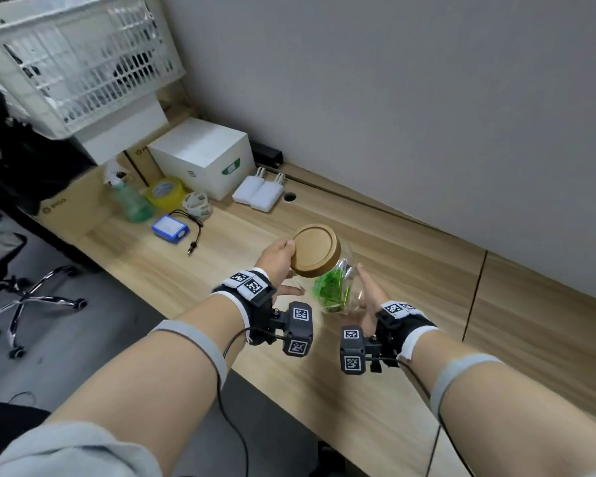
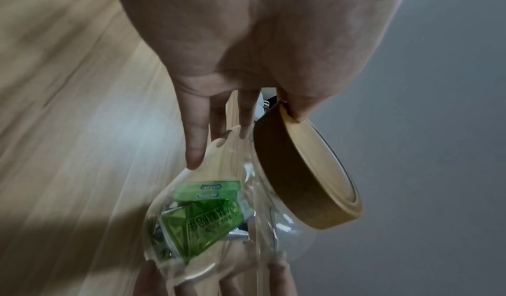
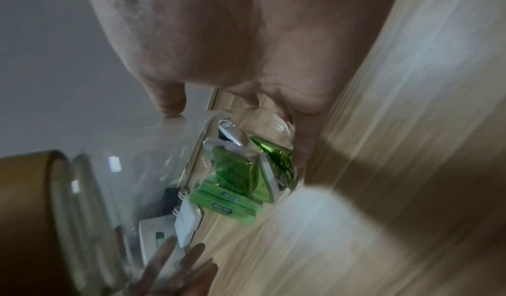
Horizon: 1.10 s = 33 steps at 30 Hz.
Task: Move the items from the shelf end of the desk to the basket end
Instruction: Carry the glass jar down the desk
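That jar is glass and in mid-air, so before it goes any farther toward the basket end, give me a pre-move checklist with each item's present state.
1. Both hands on the glass jar: ok. The left hand holds the lid side, the right hand supports the base end.
2. Wooden lid seated: ok, it sits flush on the neck.
3. Jar upright: not ok, it is tilted with the lid toward the left hand.
4. Green packets contained: ok, all inside the glass.
5. Grip firmness on smooth glass: cannot tell.
6. Landing spot near the blue box and tape rolls: ok, bare desk shows beside them.
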Each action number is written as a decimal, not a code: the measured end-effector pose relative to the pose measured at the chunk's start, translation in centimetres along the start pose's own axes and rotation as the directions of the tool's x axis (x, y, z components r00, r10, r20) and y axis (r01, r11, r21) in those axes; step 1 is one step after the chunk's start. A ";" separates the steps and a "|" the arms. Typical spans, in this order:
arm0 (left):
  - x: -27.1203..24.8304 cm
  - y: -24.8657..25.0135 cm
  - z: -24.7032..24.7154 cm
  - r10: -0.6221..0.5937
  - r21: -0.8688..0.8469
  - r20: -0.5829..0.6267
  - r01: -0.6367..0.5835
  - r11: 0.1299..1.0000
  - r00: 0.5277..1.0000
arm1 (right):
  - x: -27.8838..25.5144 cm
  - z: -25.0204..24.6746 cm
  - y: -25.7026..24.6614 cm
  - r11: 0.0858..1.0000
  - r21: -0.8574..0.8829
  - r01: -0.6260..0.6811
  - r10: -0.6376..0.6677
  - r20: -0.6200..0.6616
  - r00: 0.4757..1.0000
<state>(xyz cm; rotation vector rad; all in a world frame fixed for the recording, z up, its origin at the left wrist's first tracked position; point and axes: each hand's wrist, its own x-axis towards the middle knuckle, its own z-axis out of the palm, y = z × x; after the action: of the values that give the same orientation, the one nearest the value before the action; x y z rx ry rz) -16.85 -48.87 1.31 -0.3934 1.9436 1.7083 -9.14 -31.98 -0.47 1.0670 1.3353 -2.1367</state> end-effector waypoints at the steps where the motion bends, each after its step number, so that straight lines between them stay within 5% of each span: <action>1: 0.9 0.3 -0.7 -0.001 0.004 -0.007 0.001 1.000 1.000 | 0.9 1.0 -0.5 1.000 -0.004 -0.005 0.005 -0.011 1.000; 10: 9.7 3.4 -5.8 -0.021 0.011 -0.054 0.022 1.000 0.998 | 9.4 11.4 -4.5 0.993 0.122 -0.001 0.008 -0.061 0.998; 17: 16.1 7.8 -9.3 0.012 -0.031 0.115 -0.008 0.999 0.993 | 12.3 16.1 -8.1 0.994 0.102 -0.027 0.038 -0.110 0.993; 24: 20.9 10.2 -9.8 0.033 -0.053 0.287 -0.018 0.998 0.957 | 16.5 18.1 -11.2 0.969 0.132 0.207 -0.174 -0.222 0.959; 33: 25.7 13.2 -7.5 -0.012 -0.084 0.374 0.047 0.995 0.927 | 21.1 17.0 -15.1 0.938 0.138 0.318 -0.267 -0.298 0.916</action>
<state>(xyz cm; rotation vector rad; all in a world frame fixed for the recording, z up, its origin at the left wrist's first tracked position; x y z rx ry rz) -46.53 -51.05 -1.46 -0.1142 1.5809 1.7124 -39.23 -38.88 -3.89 1.3527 1.5297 -2.4403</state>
